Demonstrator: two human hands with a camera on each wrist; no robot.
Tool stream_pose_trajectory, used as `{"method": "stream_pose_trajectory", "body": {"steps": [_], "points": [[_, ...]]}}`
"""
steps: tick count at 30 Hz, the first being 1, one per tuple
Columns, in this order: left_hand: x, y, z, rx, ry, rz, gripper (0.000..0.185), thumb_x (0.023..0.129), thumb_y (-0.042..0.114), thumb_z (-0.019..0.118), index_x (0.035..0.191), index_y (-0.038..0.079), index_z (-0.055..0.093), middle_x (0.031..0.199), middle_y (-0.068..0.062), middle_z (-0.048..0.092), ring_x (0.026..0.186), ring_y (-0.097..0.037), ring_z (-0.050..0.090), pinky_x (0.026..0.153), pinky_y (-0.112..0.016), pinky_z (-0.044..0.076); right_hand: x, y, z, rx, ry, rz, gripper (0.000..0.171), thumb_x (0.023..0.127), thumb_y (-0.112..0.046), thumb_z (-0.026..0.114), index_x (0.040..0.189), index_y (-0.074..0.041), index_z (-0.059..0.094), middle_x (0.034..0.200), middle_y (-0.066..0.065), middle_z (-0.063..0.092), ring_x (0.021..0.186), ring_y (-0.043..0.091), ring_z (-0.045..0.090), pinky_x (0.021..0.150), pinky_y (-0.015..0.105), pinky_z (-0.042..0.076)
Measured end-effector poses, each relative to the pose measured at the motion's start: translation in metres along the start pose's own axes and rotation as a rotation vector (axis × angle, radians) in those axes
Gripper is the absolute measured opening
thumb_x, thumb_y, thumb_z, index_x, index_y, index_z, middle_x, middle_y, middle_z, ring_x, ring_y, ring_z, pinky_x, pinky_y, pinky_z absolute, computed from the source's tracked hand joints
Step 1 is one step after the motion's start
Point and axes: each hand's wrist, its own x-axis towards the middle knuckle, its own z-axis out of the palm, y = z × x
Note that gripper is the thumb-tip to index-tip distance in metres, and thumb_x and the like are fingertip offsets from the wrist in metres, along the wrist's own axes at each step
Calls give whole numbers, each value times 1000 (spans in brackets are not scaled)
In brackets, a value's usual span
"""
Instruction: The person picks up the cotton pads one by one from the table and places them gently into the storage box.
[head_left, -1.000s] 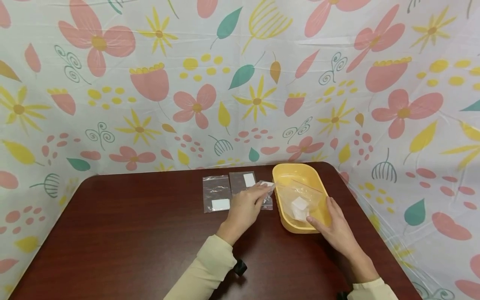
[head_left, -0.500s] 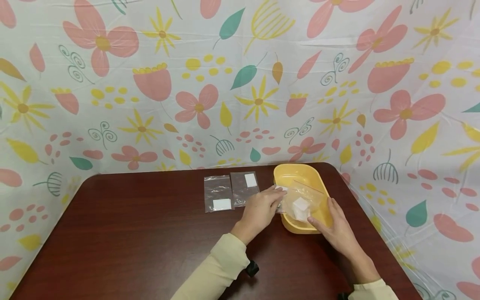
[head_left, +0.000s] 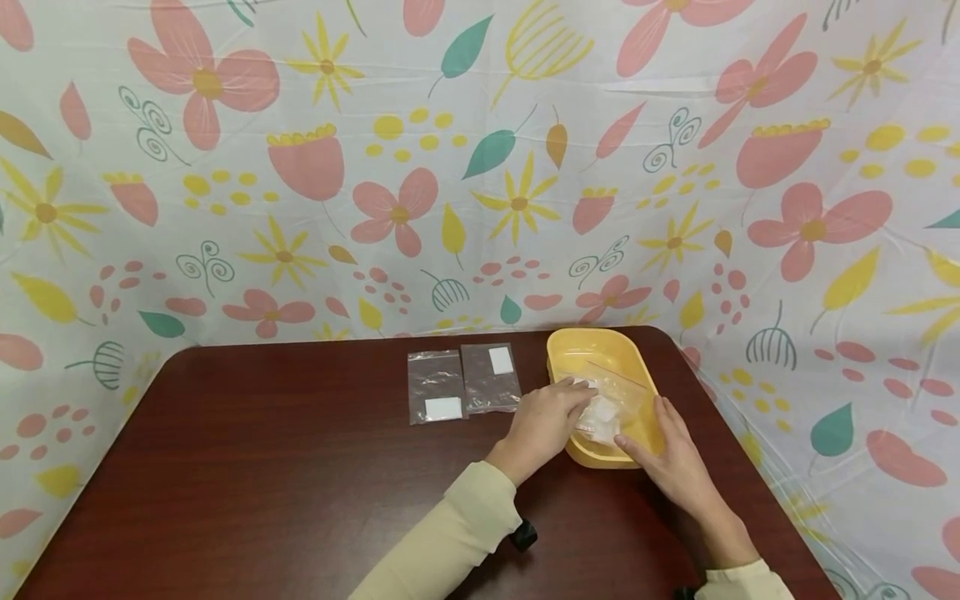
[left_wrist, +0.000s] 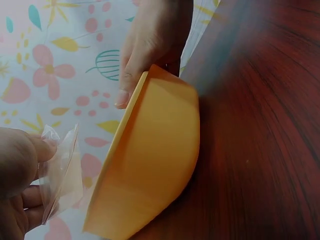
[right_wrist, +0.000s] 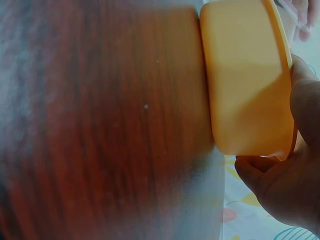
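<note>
A yellow plastic tub (head_left: 594,340) stands on the dark wooden table (head_left: 285,467), right of centre. My left hand (head_left: 576,393) pinches a small clear zip bag (head_left: 603,408) with a white square in it, holding it over the tub's near left side. In the left wrist view that bag (left_wrist: 61,172) hangs from my left hand (left_wrist: 35,165) beside the tub (left_wrist: 155,160). My right hand (head_left: 639,438) grips the tub's near right rim, thumb on the inside. The right wrist view shows the tub's wall (right_wrist: 247,85) with my right hand (right_wrist: 280,175) curled round its edge.
Two more clear zip bags (head_left: 435,387) (head_left: 491,377), each with a white square, lie flat side by side left of the tub. A flowered cloth (head_left: 480,167) hangs close behind and to the right of the table. The table's right edge runs just past the tub.
My left hand has carried the zip bag rightward from the table beside the tub to over the tub. My right hand has kept its hold on the rim.
</note>
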Motion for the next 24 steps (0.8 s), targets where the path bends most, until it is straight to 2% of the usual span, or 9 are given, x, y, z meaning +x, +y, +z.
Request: {"method": "stream_pose_trajectory", "body": {"steps": [15, 24], "points": [[9, 3, 9, 51, -36, 19, 28, 104, 28, 58, 128, 27, 72, 128, 10, 67, 124, -12, 60, 88, -32, 57, 1, 2, -1, -4, -7, 4, 102, 93, -40, 73, 155, 12, 11, 158, 38, 12, 143, 57, 16, 109, 72, 21], [18, 8, 22, 168, -128, 49, 29, 104, 23, 59, 129, 31, 70, 128, 14, 67, 124, -8, 59, 86, -29, 57, 0, 3, 0, 7, 0, 0, 102, 92, -38, 74, 156, 11, 12, 159, 37, 12, 143, 56, 16, 109, 72, 21]]}}
